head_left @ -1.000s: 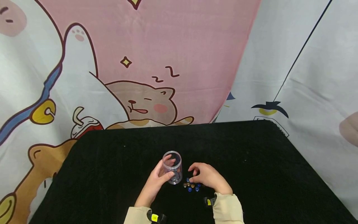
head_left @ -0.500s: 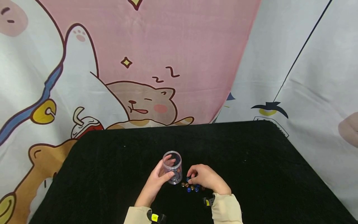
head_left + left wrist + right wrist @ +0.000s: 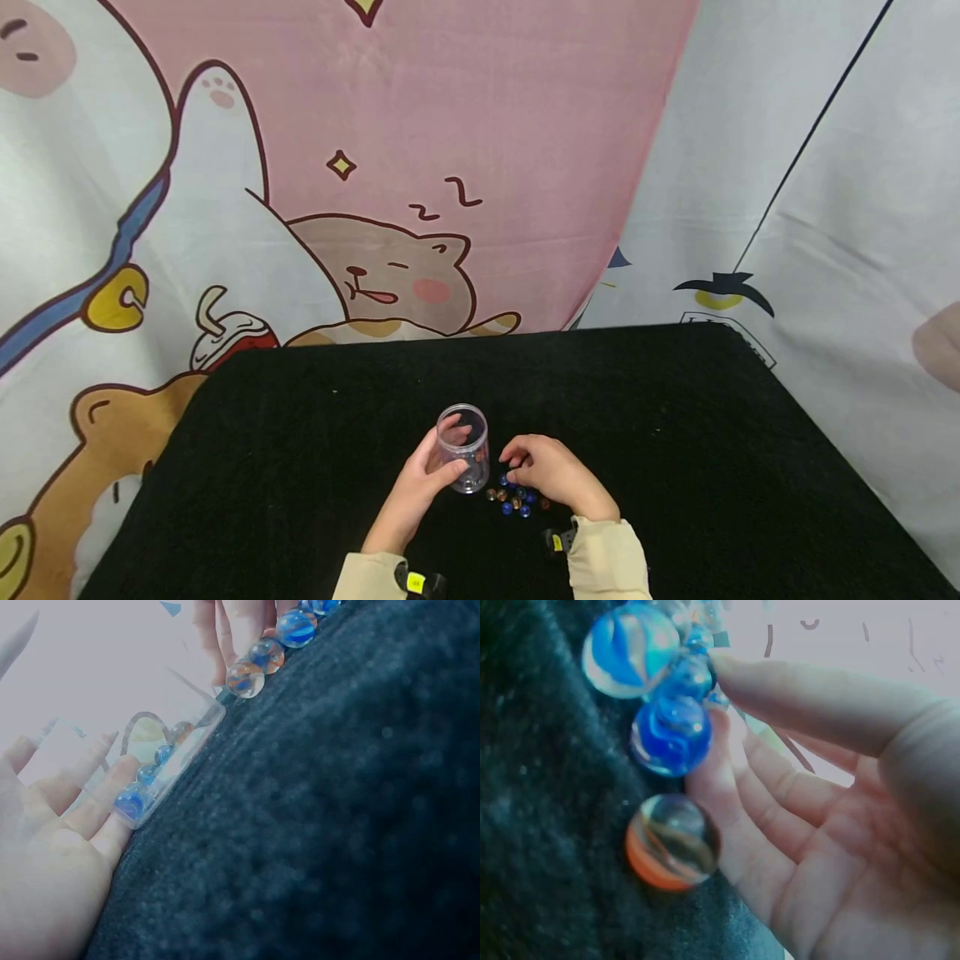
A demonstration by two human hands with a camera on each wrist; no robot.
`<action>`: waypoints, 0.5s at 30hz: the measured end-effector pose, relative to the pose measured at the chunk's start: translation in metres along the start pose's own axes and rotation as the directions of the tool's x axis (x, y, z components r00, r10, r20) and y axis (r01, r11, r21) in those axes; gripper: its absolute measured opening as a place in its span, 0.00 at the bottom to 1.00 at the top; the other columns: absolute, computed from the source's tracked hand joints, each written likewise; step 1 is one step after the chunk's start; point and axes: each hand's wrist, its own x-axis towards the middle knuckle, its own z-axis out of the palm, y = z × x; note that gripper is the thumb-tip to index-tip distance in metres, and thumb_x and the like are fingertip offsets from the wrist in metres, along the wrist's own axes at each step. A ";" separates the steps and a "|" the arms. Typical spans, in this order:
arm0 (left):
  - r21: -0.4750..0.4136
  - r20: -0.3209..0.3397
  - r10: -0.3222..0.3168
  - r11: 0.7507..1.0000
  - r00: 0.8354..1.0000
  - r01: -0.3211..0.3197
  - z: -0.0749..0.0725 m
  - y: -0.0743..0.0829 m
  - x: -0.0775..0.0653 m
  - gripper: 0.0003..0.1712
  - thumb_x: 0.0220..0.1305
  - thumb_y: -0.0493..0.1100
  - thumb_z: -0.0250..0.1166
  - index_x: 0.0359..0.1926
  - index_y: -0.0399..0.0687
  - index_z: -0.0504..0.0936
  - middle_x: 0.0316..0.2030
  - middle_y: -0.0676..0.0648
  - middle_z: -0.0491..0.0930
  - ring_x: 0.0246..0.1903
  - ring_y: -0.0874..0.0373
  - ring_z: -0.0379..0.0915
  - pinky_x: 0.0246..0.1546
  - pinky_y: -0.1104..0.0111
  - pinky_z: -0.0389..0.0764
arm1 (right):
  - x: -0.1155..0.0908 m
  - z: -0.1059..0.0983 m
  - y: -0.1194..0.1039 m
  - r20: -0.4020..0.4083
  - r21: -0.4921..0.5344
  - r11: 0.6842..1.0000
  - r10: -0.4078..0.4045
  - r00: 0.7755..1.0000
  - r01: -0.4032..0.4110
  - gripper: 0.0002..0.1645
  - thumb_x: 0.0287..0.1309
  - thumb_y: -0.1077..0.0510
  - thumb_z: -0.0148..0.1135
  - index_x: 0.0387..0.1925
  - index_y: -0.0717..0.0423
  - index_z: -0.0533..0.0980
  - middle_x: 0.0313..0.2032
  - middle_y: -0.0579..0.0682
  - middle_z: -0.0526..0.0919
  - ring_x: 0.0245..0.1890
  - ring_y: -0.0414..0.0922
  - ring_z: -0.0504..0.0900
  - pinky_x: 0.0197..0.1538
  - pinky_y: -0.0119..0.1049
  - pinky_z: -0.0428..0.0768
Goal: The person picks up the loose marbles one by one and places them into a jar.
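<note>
Nearest, past two pale sleeves [image 3: 609, 560], loose blue and amber glass marbles [image 3: 517, 503] lie clustered on the black-covered worktop [image 3: 697, 467], well short of its far edge and well in from its side edges, with the right hand [image 3: 558, 477] bent over them; whether it pinches one I cannot tell. Just left of the cluster, the left hand [image 3: 417, 487] grips a clear jar [image 3: 474, 473], thumb and fingers round its wall, the jar upright with several marbles [image 3: 147, 775] at its bottom. Beyond the worktop's far edge hangs a cartoon-printed backdrop [image 3: 525, 125].
</note>
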 end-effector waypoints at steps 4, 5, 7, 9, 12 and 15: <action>-0.003 0.002 -0.003 1.000 1.000 0.003 0.001 0.000 0.000 0.32 0.60 0.43 0.57 0.65 0.56 0.56 0.60 0.47 0.64 0.60 0.51 0.57 0.57 0.47 0.57 | 0.001 0.001 0.001 -0.027 0.003 1.000 0.008 1.000 -0.008 0.08 0.51 0.59 0.61 0.36 0.50 0.76 0.27 0.44 0.74 0.25 0.40 0.73 0.24 0.34 0.74; -0.005 0.004 0.001 1.000 1.000 -0.001 0.001 0.000 0.000 0.33 0.60 0.43 0.57 0.65 0.56 0.56 0.60 0.46 0.64 0.60 0.51 0.57 0.57 0.47 0.56 | 0.001 0.002 0.002 -0.033 0.008 1.000 0.014 0.999 -0.013 0.08 0.51 0.59 0.61 0.36 0.50 0.76 0.27 0.44 0.74 0.25 0.40 0.73 0.23 0.34 0.74; -0.006 0.006 0.006 1.000 1.000 -0.006 0.001 -0.001 0.000 0.33 0.60 0.43 0.57 0.65 0.54 0.56 0.60 0.46 0.64 0.60 0.52 0.57 0.57 0.47 0.56 | 0.003 0.003 0.002 -0.045 0.021 0.999 0.029 0.999 -0.028 0.08 0.52 0.59 0.60 0.37 0.50 0.76 0.27 0.45 0.74 0.23 0.41 0.73 0.20 0.34 0.74; -0.006 0.012 0.019 1.000 1.000 -0.019 0.001 -0.002 0.001 0.33 0.60 0.43 0.57 0.65 0.54 0.56 0.60 0.45 0.64 0.60 0.52 0.57 0.57 0.47 0.56 | 0.004 0.005 0.001 -0.059 0.038 0.998 0.052 0.997 -0.050 0.08 0.53 0.59 0.60 0.37 0.51 0.76 0.27 0.46 0.74 0.22 0.42 0.73 0.17 0.34 0.74; -0.004 0.015 0.031 1.000 0.999 -0.031 0.000 -0.003 0.002 0.33 0.60 0.43 0.58 0.65 0.54 0.56 0.60 0.45 0.64 0.60 0.52 0.57 0.57 0.48 0.57 | 0.005 0.007 0.000 -0.076 0.057 0.996 0.080 0.994 -0.076 0.09 0.54 0.59 0.59 0.38 0.52 0.75 0.26 0.47 0.74 0.21 0.44 0.73 0.13 0.35 0.73; -0.003 0.016 0.030 1.000 0.999 -0.030 0.000 -0.003 0.002 0.32 0.60 0.44 0.57 0.65 0.56 0.57 0.60 0.45 0.64 0.60 0.52 0.57 0.57 0.48 0.57 | 0.007 0.008 0.000 -0.105 0.042 0.996 0.081 0.991 -0.077 0.08 0.53 0.59 0.60 0.38 0.52 0.76 0.26 0.46 0.73 0.21 0.43 0.73 0.15 0.35 0.73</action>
